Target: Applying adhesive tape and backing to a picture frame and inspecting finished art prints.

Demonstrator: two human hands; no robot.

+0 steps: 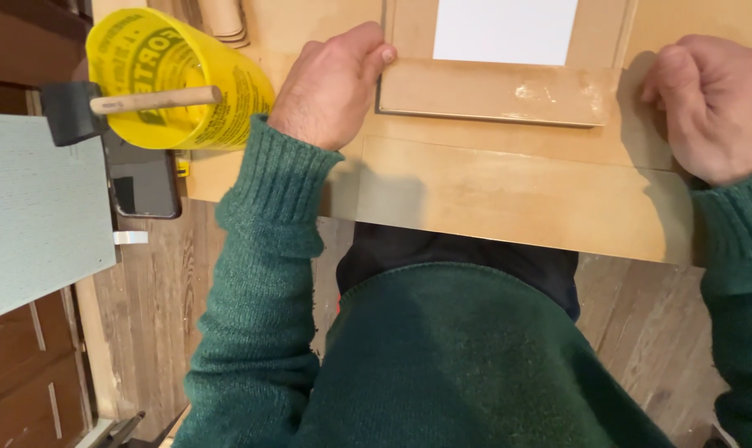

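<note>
On the far left of the bench stands a yellow plastic cup [173, 79] with black print on its side; it leans toward the camera. A foam brush [111, 106] with a pale wooden stick and a grey head lies across its mouth. Just below the cup lies a dark phone [144, 182], partly off the bench edge. A pale grey-green board [36, 216] fills the left side.

At the top middle sits a wooden frame [496, 90] with a white panel [504, 29] inside it. It lies flat on the light wooden bench [509, 199]. Under the bench is a brown plank floor [152, 315].

Both arms wear green knitted sleeves [260, 249]. Curled fingers of the left hand [330, 83] press against the frame's left bottom corner, thumb on the edge. Away from the frame, the right hand [712, 104] is a loose fist with its knuckles on the bench, just right of the frame's lower right corner, and I cannot tell if it holds anything
</note>
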